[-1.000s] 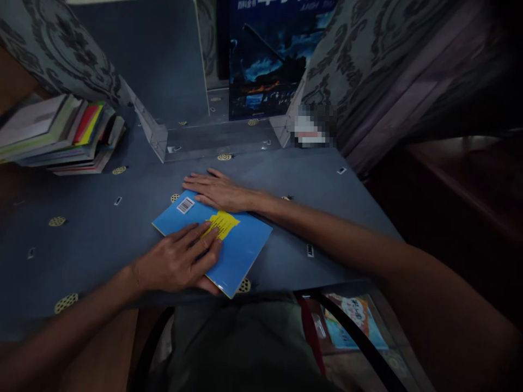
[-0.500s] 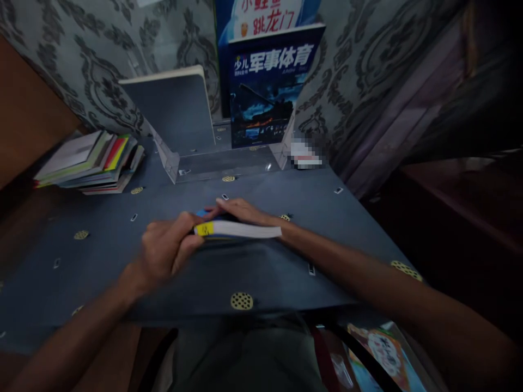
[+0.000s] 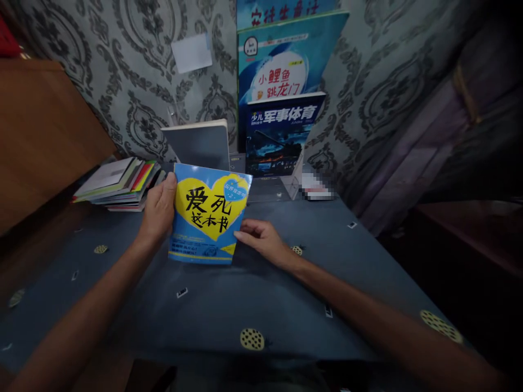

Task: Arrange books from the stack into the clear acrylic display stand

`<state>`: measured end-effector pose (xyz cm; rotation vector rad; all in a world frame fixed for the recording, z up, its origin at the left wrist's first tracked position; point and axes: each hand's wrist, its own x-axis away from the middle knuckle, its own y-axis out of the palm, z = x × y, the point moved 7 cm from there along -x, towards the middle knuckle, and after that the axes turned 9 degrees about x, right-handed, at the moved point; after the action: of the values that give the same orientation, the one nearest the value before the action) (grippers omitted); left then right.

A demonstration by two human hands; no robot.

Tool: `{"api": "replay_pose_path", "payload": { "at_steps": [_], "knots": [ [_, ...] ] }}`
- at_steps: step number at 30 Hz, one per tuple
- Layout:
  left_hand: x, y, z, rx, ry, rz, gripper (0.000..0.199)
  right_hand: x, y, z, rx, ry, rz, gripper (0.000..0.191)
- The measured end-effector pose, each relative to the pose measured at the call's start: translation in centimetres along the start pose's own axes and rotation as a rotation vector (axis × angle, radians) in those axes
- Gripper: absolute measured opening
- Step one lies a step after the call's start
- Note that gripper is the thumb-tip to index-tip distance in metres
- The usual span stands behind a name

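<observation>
A blue book (image 3: 204, 250) with a yellow heart on its cover stands nearly upright above the table, cover facing me. My left hand (image 3: 160, 204) grips its left edge, thumb along the side and the other fingers mostly hidden behind. At the right edge my right hand (image 3: 261, 238) has its thumb and fingertips closed on the book. Behind it, a clear stand (image 3: 261, 190) holds a grey book (image 3: 200, 144) on the left and a dark blue book (image 3: 278, 139) on the right.
A stack of books (image 3: 118, 182) lies at the table's left, beside a wooden panel (image 3: 49, 109). Taller blue picture books (image 3: 281, 49) rise at the back. A blurred-out white item (image 3: 316, 188) sits right of the stand. A curtain (image 3: 429, 147) hangs at the right.
The book, edge-on before, has been raised and turned so its cover faces me. My right hand has moved to its right edge. The view has tilted upward.
</observation>
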<state>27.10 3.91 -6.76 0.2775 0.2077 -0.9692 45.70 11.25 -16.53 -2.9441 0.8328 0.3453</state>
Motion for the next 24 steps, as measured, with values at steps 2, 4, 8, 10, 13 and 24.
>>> {"api": "replay_pose_path", "payload": {
  "at_steps": [2,4,8,10,13,24],
  "knots": [
    [-0.2,-0.3,-2.1,0.067,-0.211,0.092,0.037,0.4,0.3,-0.1,0.030,0.042,-0.009,0.035],
    [0.6,-0.3,-4.5,0.095,-0.462,0.163,0.033,0.9,0.7,0.1,-0.001,0.113,-0.049,0.036],
    [2.8,-0.8,-7.7,-0.021,-0.724,0.159,0.029,2.1,1.3,1.9,-0.135,0.319,-0.133,0.039],
    [3.2,-1.6,-9.0,-0.117,-0.749,0.091,0.023,2.5,1.4,2.8,-0.166,0.402,-0.160,0.038],
    [2.5,-3.0,-9.9,-0.316,-0.646,-0.053,0.019,2.8,1.4,3.6,-0.167,0.472,-0.168,0.034],
    [3.9,1.4,-6.7,-1.427,0.028,-0.430,0.034,1.8,-3.8,2.3,0.427,0.363,0.063,0.020]
  ]
}}
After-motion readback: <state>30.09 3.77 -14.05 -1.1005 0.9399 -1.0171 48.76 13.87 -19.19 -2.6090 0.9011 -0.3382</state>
